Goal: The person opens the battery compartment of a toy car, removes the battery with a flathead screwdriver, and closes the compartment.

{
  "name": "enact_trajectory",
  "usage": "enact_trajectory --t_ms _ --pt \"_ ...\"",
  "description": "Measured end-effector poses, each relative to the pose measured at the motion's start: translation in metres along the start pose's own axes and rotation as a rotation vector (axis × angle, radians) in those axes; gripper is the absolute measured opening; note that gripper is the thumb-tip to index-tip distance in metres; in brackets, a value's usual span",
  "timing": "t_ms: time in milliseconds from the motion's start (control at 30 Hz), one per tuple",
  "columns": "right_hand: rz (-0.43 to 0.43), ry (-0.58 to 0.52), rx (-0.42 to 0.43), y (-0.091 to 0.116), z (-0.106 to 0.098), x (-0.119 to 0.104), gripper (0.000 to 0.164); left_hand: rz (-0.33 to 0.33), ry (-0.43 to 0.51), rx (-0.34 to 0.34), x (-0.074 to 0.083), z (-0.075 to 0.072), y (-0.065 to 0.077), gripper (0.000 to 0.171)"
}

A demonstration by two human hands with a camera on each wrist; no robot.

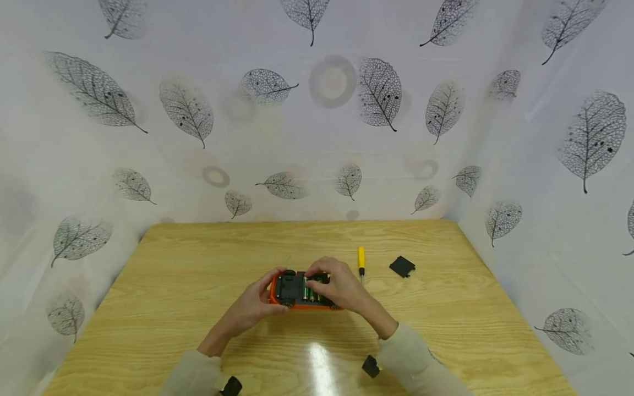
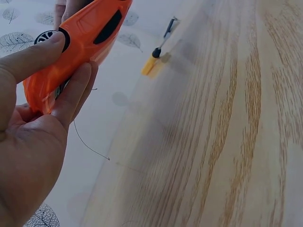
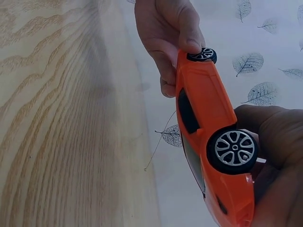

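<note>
An orange toy car [image 1: 307,307] is held above the table with its black underside up in the head view. My left hand [image 1: 251,305] grips its left end, with the thumb over a wheel [image 2: 43,37] in the left wrist view. Several green batteries [image 1: 305,291] lie side by side in the open battery compartment. Over them is my right hand [image 1: 343,283], its thumb and index finger curled at the leftmost battery. In the right wrist view the car body [image 3: 208,94] hides the right fingertips.
A screwdriver [image 1: 361,258] with a yellow handle lies on the wooden table [image 1: 198,258], to the right of the car. Further right is a black battery cover [image 1: 402,267]. A thin wire [image 3: 156,151] hangs from the car. White leaf-print cloth [image 1: 317,143] stands behind the table.
</note>
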State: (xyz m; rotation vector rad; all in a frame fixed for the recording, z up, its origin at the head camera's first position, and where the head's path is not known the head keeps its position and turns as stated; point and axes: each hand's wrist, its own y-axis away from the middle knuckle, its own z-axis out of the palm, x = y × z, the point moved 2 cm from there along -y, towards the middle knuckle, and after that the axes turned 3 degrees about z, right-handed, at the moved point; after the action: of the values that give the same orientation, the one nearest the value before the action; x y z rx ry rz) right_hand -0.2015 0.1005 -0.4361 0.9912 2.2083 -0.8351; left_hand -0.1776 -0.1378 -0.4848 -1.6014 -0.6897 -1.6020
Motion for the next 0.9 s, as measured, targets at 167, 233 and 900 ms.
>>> enact_trajectory --t_ms 167,233,900 --pt "0.006 -0.013 0.022 0.0005 -0.0009 0.0009 0.011 -0.002 0.002 0.0 -0.0004 -0.0003 -0.0004 0.09" --pt "0.011 -0.017 0.038 0.0009 -0.0011 0.0018 0.01 -0.006 0.004 0.002 -0.0002 -0.0004 -0.0004 0.09" --pt "-0.03 -0.077 0.07 0.0038 -0.0001 -0.0024 0.018 -0.012 0.007 0.021 0.0017 0.0 -0.0001 0.093"
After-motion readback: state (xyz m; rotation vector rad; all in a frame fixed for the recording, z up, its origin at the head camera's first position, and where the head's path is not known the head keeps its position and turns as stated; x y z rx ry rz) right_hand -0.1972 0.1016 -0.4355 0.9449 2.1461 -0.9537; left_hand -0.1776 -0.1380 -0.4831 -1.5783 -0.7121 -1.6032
